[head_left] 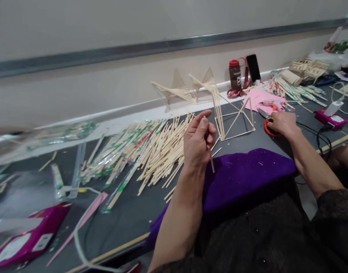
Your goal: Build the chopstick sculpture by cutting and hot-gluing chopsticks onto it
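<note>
My left hand (201, 136) is raised over the table edge, fingers closed round a thin wooden stick (212, 163) whose lower end sticks out below the palm. Out to the right, my right hand (284, 123) lies low on the table with its fingers curled on red-handled scissors (272, 131); part of the handles is hidden under them. Just beyond that hand, a pink glue gun (272, 104) rests on a pink sheet (255, 98). Between the hands stands an open frame of glued sticks (236, 134), joined to a fanned stick structure (209, 85) by the wall.
Loose wooden sticks (162, 155) and wrapped chopsticks (117, 151) cover the table's middle left. Purple cloth (245, 178) hangs over the front edge. A bottle (235, 76) and phone (253, 67) stand at the wall. Magenta power boxes (331, 119) with cables lie at both sides.
</note>
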`<state>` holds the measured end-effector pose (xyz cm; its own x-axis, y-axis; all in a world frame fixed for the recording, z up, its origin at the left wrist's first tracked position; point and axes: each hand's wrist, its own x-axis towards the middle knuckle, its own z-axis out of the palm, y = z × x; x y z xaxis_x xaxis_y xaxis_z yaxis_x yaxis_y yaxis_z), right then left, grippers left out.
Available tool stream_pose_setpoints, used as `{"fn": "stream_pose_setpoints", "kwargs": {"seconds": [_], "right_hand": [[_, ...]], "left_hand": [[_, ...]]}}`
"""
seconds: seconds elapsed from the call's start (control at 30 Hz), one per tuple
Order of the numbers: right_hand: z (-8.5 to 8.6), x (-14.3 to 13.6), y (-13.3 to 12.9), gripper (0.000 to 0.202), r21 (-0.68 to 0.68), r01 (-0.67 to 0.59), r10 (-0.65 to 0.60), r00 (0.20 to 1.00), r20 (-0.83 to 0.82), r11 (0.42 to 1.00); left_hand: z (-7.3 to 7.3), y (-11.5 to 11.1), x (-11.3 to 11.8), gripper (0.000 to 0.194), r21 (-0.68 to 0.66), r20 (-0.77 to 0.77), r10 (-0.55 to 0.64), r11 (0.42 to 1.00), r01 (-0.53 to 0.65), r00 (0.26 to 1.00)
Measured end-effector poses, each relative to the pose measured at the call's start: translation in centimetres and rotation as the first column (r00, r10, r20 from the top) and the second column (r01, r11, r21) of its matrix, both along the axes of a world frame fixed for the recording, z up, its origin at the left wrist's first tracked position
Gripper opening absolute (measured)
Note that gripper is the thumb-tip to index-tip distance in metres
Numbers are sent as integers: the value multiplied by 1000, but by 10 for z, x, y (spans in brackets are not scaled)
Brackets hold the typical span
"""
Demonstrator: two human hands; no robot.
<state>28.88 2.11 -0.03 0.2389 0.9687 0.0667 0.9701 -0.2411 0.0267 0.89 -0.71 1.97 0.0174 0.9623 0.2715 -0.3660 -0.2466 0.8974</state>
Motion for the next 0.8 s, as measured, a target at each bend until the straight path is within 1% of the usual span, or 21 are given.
{"fn": "stream_pose_setpoints", "kwargs": {"seconds": [0.03,0.1,0.13,0.17,0.2,0.23,0.27,0.3,0.33,0.37,0.4,0.43,0.47,0.5,0.53,0.57,0.6,0.63,0.67,0.73,0.8], "right_hand": [[3,-2,-4,40,57,1,-1,1000,-2,998],[12,-11,-15,38,246,-7,21,998,-54,969],[18,-17,-22,36,355,-41,86,990,-112,934],[24,-25,-31,32,434,-105,202,962,-185,895],[30,-34,-39,28,481,-200,361,893,-269,854],[35,-43,-49,25,502,-303,515,776,-363,810],[40,-53,-58,23,506,-385,621,628,-469,772],[45,-62,-67,23,491,-459,672,479,-565,741],[47,-71,-75,21,449,-546,678,343,-651,707],[49,-80,-83,20,396,-648,657,219,-721,651],[49,-87,-89,18,348,-750,629,116,-769,563],[47,-95,-94,17,323,-820,611,40,-791,472],[45,-102,-98,15,329,-846,615,-1,-789,419],[41,-108,-99,15,355,-831,635,-3,-773,428],[37,-114,-98,14,394,-780,656,28,-754,486],[33,-119,-96,13,423,-704,659,85,-748,571],[30,-124,-92,14,434,-632,638,127,-759,642],[26,-128,-86,16,429,-573,602,146,-785,698],[24,-132,-81,17,410,-544,558,133,-819,732],[20,-137,-69,14,389,-542,484,37,-874,745],[18,-139,-61,16,394,-549,446,-45,-894,737]], "left_hand": [[2,1,-3,19,-17,52,6,1000,-6,999],[5,3,-8,18,-32,125,4,999,0,992],[7,3,-9,18,-32,145,-3,999,8,989],[7,3,-10,18,-31,155,-10,999,15,988],[8,3,-9,19,-31,160,-11,999,17,987],[9,3,-8,20,-33,163,-5,999,11,987],[10,3,-7,21,-39,165,9,999,-2,986],[12,3,-5,22,-47,167,27,999,-19,986],[14,3,-4,22,-54,169,45,998,-36,985],[16,2,-3,23,-59,167,61,997,-51,984],[19,2,-2,23,-60,162,72,996,-63,984],[22,2,-1,23,-57,151,79,996,-72,985],[26,1,-1,22,-50,137,84,996,-78,987],[29,1,0,21,-41,120,88,996,-83,989],[33,0,2,21,-30,102,93,995,-90,990],[36,0,3,20,-18,82,99,995,-98,992],[38,0,6,20,-5,64,107,994,-106,992],[41,0,9,19,9,46,116,993,-116,992],[43,1,12,20,22,30,127,992,-128,991],[45,3,18,21,48,6,154,987,-154,988],[44,6,23,21,70,-3,178,982,-178,984]]}}
